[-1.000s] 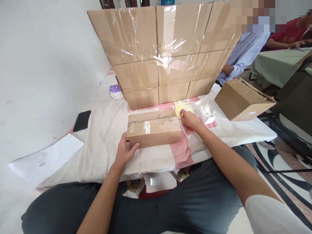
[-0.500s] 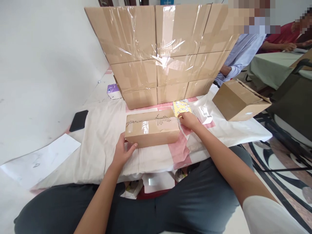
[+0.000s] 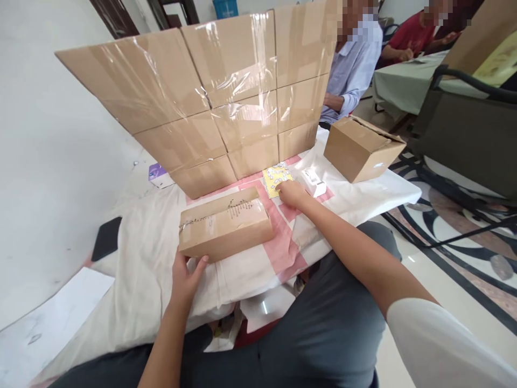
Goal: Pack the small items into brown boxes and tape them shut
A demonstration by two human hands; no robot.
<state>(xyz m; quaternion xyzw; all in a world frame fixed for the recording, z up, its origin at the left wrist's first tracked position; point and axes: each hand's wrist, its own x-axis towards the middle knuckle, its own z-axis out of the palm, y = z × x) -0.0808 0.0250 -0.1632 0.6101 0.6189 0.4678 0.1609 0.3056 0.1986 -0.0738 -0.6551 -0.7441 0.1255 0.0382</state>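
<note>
I have my left hand [image 3: 186, 280] gripping the cardboard box [image 3: 226, 231] at its near left corner, the box lying flat on the cloth-covered counter [image 3: 141, 264]. My right hand [image 3: 294, 194], fingers curled, is at the yellow card [image 3: 274, 173] beside the white tape dispenser [image 3: 314, 184]; I cannot tell whether it grips anything.

No text can be read: the dark marks [image 3: 240, 206] on the long box [image 3: 228, 238] form no clear letters, and the small mark [image 3: 34, 338] on the paper [image 3: 60, 307] (a faint loop) is illegible.
</note>
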